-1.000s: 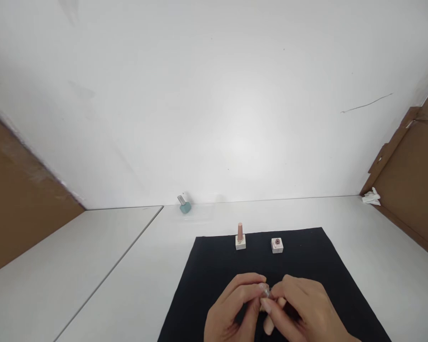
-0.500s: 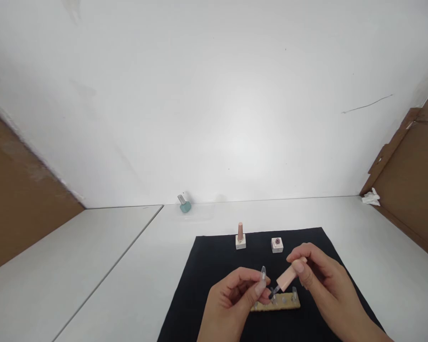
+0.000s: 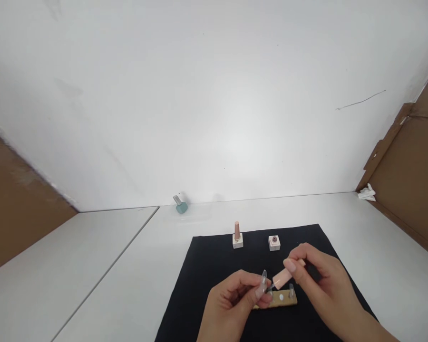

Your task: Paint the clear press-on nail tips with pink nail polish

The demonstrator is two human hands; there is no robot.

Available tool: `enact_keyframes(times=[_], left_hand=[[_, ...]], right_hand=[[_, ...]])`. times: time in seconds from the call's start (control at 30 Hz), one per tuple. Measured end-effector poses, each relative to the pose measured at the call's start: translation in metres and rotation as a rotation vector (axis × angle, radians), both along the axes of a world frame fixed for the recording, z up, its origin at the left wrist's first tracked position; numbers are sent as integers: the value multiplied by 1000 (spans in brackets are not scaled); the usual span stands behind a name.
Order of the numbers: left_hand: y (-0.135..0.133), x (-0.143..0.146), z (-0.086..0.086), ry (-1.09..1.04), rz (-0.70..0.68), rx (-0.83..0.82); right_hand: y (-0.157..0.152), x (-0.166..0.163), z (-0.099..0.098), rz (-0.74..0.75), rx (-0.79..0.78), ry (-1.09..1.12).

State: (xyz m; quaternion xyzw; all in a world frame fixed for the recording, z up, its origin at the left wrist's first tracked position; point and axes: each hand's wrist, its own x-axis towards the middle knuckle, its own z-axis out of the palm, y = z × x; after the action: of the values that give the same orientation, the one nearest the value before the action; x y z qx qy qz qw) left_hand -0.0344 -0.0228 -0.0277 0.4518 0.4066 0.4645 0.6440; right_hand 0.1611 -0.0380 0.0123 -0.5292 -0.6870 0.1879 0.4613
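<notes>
Since half a second ago, both hands sit slightly closer together. Left hand (image 3: 231,304) pinches a clear false nail (image 3: 264,276) upright by its base; it looks light, thin and slippery. Right hand (image 3: 319,285) pinches the pink brush cap (image 3: 284,277), tilted, bristles meeting the nail above the tan holder strip (image 3: 276,299) on the black mat (image 3: 214,266).

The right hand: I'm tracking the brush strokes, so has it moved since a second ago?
Yes. The right hand has drawn away to the right of the left hand, nearer the open polish bottle, holding the pink brush cap.
</notes>
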Motion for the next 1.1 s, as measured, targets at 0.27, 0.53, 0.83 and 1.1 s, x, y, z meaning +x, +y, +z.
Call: enact_keyframes(times=[0.27,0.53,0.83,1.1], left_hand=[[3,-4,-10,22,-62,35],[4,-7,-8,204,-61,225],[2,-8,-2,533,-83,533],[2,-6,0,543,-102,465]], right_hand=[[2,1,1,-127,57,-24],[6,4,1,-195,38,4],[2,2,2,170,30,-146],[2,5,5,71,-3,-127]])
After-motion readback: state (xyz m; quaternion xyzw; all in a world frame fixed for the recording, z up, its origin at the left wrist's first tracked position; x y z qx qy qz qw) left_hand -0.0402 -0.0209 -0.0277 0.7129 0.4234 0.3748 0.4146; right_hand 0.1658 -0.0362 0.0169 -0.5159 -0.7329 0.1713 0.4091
